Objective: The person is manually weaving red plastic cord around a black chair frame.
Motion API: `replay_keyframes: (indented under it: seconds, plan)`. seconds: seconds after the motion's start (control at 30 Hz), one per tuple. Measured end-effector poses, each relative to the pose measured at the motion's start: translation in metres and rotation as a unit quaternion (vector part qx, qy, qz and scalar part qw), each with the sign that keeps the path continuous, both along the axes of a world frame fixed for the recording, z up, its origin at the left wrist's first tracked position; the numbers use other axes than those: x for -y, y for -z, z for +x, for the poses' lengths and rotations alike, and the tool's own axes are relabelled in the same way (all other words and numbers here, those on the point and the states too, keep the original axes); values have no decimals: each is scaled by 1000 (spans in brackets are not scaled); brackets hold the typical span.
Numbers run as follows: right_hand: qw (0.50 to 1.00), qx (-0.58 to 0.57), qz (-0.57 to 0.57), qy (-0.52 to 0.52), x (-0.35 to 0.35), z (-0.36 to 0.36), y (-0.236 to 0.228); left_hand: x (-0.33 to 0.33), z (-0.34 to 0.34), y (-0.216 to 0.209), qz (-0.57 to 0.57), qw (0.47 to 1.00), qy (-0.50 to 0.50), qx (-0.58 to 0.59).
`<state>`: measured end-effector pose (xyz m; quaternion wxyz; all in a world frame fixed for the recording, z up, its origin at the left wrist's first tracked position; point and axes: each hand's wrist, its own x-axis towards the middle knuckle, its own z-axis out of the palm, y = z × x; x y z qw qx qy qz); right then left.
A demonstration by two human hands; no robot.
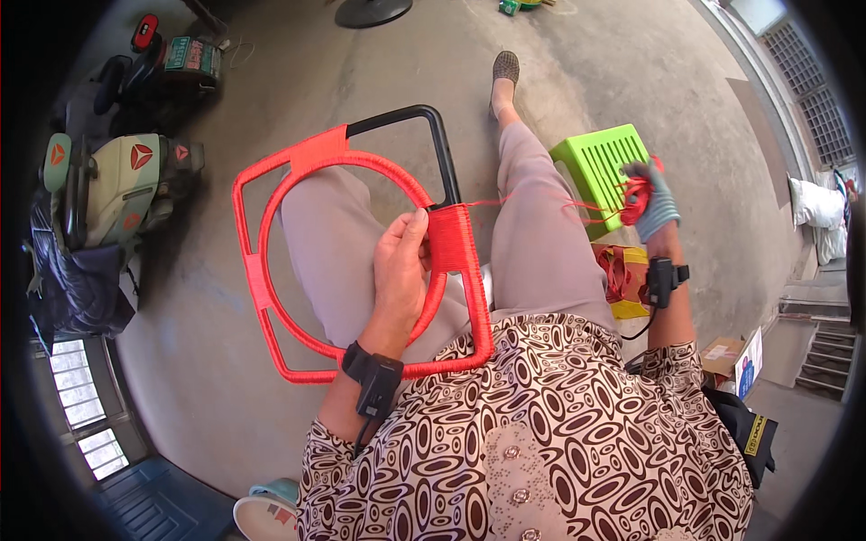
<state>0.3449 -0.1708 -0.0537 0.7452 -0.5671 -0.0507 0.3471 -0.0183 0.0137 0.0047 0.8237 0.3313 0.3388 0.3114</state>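
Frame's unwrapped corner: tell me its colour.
The unwrapped corner is black, clearest in the head view.

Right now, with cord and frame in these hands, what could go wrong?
The red cord bunched in the gloved right hand might tangle. Its loose strands, seen against the green stool, could snag. The frame, held at one side by the left hand, might twist if the cord is pulled hard.

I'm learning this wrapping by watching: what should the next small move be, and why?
Probably the gloved right hand should pass the red cord once around the black bar, just above the wrapped section: the cord runs out from there, the bar is bare, and the left hand holds the frame.
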Motion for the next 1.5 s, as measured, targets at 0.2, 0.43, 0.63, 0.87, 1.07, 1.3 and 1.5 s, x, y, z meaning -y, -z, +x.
replay_keyframes:
  seconds: [0.2,0.43,0.63,0.87,1.07,1.3,1.5]
  plan:
    - [963,-37,-19,267,143,115,84,-6,-3,11,-43,998,27,33]
    - [991,88,-72,-73,21,-9,-18,-1,-1,6,-3,1000,-23,-16]
    - [727,384,-120,-557,-75,-165,-55,-2,1,13,2,996,8,-84]
    - [872,232,-101,-419,-137,-188,-33,1,-7,16,65,995,-17,-77]
    - [891,413,-10,-187,-127,-192,-92,7,-2,-6,281,939,-188,-69]
    - [777,550,95,-292,-138,-222,-92,18,-3,-17,464,859,-190,-103]
    - [906,366,2,-211,-114,-171,-104,1,-4,1,175,975,-117,-78]
